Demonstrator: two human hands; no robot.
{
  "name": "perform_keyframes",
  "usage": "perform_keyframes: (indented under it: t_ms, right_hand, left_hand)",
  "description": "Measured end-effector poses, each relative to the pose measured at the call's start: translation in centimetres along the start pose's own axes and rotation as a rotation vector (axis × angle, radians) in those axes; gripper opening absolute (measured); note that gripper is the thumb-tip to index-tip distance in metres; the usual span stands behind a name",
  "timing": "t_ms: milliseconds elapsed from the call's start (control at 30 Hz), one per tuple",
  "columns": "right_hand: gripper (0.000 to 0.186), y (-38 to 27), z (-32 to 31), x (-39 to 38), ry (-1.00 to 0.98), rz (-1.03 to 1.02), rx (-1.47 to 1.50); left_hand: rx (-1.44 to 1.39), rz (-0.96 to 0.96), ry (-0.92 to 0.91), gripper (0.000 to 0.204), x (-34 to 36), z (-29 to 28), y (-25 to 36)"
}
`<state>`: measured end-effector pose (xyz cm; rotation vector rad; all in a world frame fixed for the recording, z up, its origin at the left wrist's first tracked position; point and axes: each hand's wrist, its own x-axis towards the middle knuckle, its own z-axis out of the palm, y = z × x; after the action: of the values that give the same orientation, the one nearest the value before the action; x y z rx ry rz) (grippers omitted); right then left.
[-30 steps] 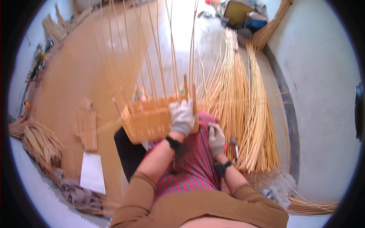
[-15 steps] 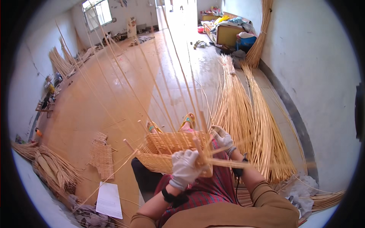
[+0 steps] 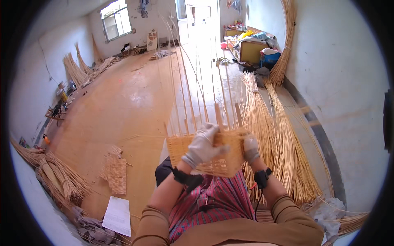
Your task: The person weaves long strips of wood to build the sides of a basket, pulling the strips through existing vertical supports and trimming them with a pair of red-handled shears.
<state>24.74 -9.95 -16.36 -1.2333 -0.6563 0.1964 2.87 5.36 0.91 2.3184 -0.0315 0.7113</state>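
Note:
A half-woven rectangular basket (image 3: 225, 161) of light rattan is held above my lap, with long thin stakes and thicker rods standing up from it. My left hand (image 3: 205, 145), in a pale work glove, grips its upper part near the middle, fingers bent over the weave and slightly blurred. At the basket's right end my right hand (image 3: 250, 145), gloved too, has hold of it, its fingers partly hidden and smeared by motion. Under the basket is a striped red cloth (image 3: 209, 205) over my lap.
Rattan bundles (image 3: 293, 168) lie along the right wall, others (image 3: 61, 172) at lower left. A woven piece (image 3: 117, 176) and white sheet (image 3: 117, 215) lie on the floor (image 3: 123, 102). Clutter and a cabinet (image 3: 250, 53) stand at back right, near an open doorway (image 3: 199, 16).
The basket has turned and shifted, its face now toward me with stakes more upright. My right hand has left the lap cloth for the basket's right end. My left hand still grips it.

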Motion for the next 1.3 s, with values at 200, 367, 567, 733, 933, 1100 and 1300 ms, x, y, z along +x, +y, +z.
perform_keyframes:
  t_ms: [200,367,567,733,933,1100,1300]
  right_hand:
    - [0.033,-5.4,11.2,2.3,-0.002,0.03,-0.06]
    - [0.032,-1.1,15.8,-2.2,-0.157,0.12,0.184]
    - [0.057,6.4,13.1,-7.7,-0.219,0.304,-0.011]
    - [0.061,5.7,12.7,-10.2,-0.236,0.277,0.088]
    - [0.066,1.4,13.4,-11.1,-0.307,0.274,-0.077]
    - [0.037,-0.4,13.4,-10.7,-0.267,0.248,-0.23]
    - [0.019,-5.4,16.7,-12.9,-0.71,-0.102,-0.561]
  left_hand:
    - [0.08,-0.085,0.232,0.064,-3.2,-5.4,-12.3]
    - [-0.701,-0.4,0.298,0.066,-10.1,-4.9,-16.1]
    - [-0.506,-0.435,0.256,0.065,-15.2,-1.7,-15.9]
    - [-0.607,-0.501,0.275,0.07,-16.9,-1.1,-13.9]
    - [-0.59,-0.54,0.372,0.073,-19.1,0.1,-14.7]
    - [-0.534,-0.401,0.557,0.07,-20.3,2.8,-16.3]
    - [-0.442,-0.722,0.94,0.035,-23.1,6.5,-15.7]
